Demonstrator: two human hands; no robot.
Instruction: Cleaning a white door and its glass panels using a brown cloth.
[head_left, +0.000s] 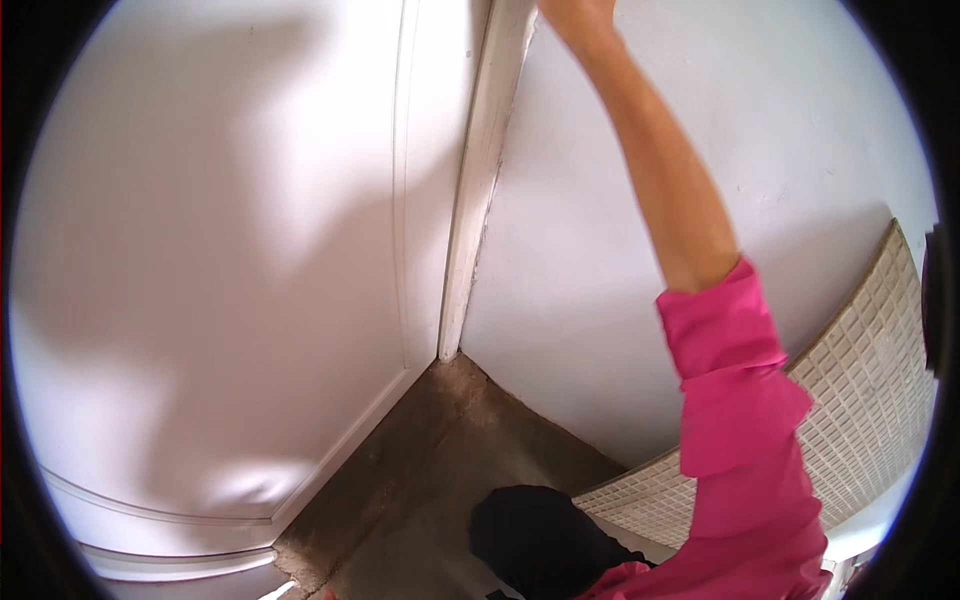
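Observation:
A bare forearm in a rolled pink sleeve reaches up across the right half of the view, in front of a pale wall (585, 247). It ends in my right hand (581, 19) at the top edge, beside the white door frame (487, 142); the fingers are cut off, so what they touch cannot be told. Left of the frame stands a large white panelled door (322, 247), with shadows on it. My left hand is not clearly in view; only a small skin-coloured bit shows at the bottom edge.
A beige panel with a grid of raised squares (862, 382) leans at the right against the wall. Below lies a dark, worn concrete floor (427, 457). A rounded black thing (540, 532), perhaps clothing, shows at the bottom beside the pink garment.

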